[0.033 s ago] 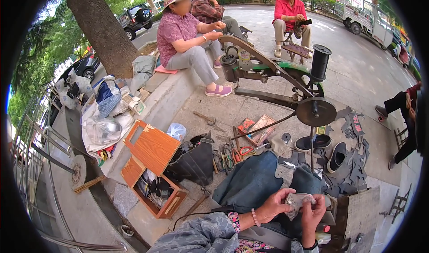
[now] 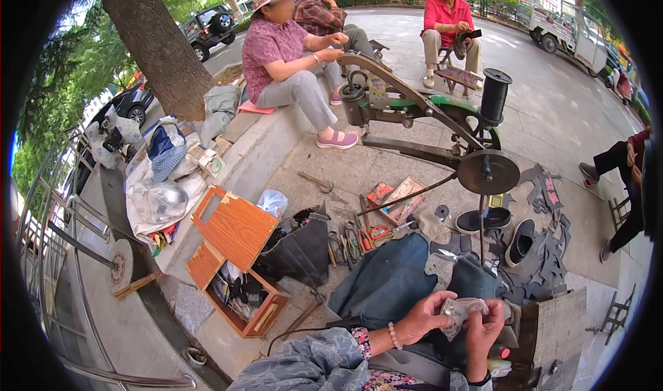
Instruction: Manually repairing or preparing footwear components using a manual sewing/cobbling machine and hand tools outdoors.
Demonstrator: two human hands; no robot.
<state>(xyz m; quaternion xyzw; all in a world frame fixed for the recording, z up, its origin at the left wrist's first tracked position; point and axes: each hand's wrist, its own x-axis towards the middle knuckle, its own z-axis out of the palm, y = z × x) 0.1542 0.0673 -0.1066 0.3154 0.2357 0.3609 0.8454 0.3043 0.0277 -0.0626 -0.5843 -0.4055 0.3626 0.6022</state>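
Two bare hands, both in use, at the lower right over the lap. Left hand (image 2: 416, 322): pink bead bracelet (image 2: 394, 336) at the wrist; fingers bent, thumb and fingertips pinched narrow on the left side of a small clear plastic bag. Right hand (image 2: 485, 327): fingers curled, thumb raised, pinching the same bag's right side. One small clear plastic bag (image 2: 456, 312): crumpled, pale within, contents too blurred to name; held up between the two hands, above dark cloth.

One dark blue-green cloth (image 2: 387, 280): spread to the left of and beyond the hands. One bottle with a red cap (image 2: 504, 353): just beside the right hand, partly hidden. One black slip-on shoe (image 2: 520, 243): on the ground beyond the right hand, among dark grey scraps (image 2: 545, 263). One hand-cranked sewing machine (image 2: 429, 109), green and black: farther ahead, bearing one spool of black thread (image 2: 494, 97). One wooden box (image 2: 268, 311), lid raised: left of the cloth, filled with mixed small items.
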